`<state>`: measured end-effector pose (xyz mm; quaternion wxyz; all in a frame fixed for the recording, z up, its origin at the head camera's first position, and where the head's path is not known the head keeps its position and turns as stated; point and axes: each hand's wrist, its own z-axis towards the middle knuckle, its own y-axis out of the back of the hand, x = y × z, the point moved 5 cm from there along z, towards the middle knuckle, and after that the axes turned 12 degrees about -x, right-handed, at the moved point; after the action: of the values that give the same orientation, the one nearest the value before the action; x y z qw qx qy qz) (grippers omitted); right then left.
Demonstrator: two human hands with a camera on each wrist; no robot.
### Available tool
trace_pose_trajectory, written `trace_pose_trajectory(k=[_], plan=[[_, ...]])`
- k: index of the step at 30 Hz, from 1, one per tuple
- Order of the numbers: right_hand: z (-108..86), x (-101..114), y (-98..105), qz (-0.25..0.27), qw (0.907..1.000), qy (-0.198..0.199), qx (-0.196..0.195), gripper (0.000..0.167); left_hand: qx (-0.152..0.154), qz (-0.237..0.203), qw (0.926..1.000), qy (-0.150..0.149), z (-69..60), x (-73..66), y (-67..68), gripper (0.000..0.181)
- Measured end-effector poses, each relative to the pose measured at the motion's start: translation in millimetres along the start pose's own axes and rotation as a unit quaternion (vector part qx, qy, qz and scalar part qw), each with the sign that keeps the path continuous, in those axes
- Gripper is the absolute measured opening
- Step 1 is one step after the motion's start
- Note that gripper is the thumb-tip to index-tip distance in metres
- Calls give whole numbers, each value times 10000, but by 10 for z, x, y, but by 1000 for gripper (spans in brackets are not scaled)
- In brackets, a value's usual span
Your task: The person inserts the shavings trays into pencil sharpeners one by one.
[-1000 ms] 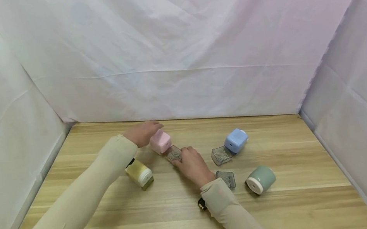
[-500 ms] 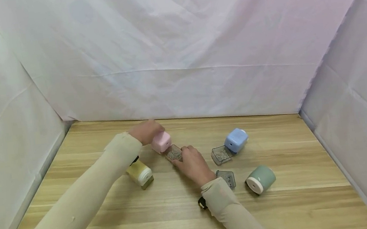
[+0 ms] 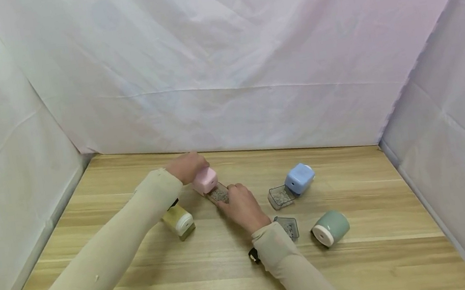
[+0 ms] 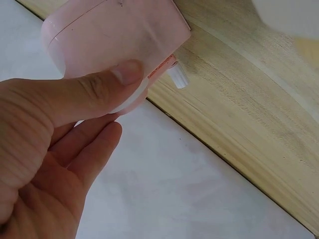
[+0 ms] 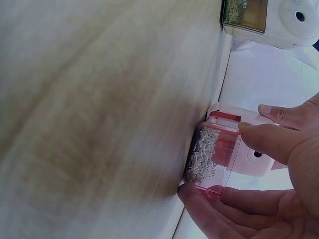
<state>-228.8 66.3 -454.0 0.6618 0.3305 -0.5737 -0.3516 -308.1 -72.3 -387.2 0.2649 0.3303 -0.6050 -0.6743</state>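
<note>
In the head view my left hand (image 3: 186,167) holds a pink crank pencil sharpener (image 3: 205,180) near the table's back. The left wrist view shows my thumb pressing the sharpener's side (image 4: 114,42), with its small crank handle (image 4: 178,77) sticking out. My right hand (image 3: 243,207) pinches a clear shavings drawer (image 3: 219,195) by its sides, thumb on one and fingers on the other. Grey shavings (image 5: 203,154) lie inside the drawer. Its far end meets the sharpener's front; the right wrist view shows it against the body, below the pencil hole. How deep it sits is unclear.
A yellow sharpener (image 3: 177,220) stands by my left forearm. To the right are a blue sharpener (image 3: 299,178) with a shavings drawer (image 3: 281,197) before it, and a green sharpener (image 3: 333,226) on its side. Another drawer (image 3: 288,227) lies beside my right wrist. White cloth (image 3: 220,57) surrounds the table.
My left hand has shifted slightly right over the pink sharpener. My right hand has moved a little toward it, bringing the drawer closer against its front. The other sharpeners have stayed put.
</note>
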Motion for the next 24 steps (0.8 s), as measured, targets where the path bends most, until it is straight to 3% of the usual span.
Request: trace_pose_trajectory(k=[12, 24], plan=[[75, 104, -43, 26, 9989, 437, -182, 40, -3, 146, 9999, -51, -17, -2, -1, 26], [156, 167, -93, 67, 9989, 448, -106, 37, -30, 192, 9998, -43, -28, -7, 19, 26]])
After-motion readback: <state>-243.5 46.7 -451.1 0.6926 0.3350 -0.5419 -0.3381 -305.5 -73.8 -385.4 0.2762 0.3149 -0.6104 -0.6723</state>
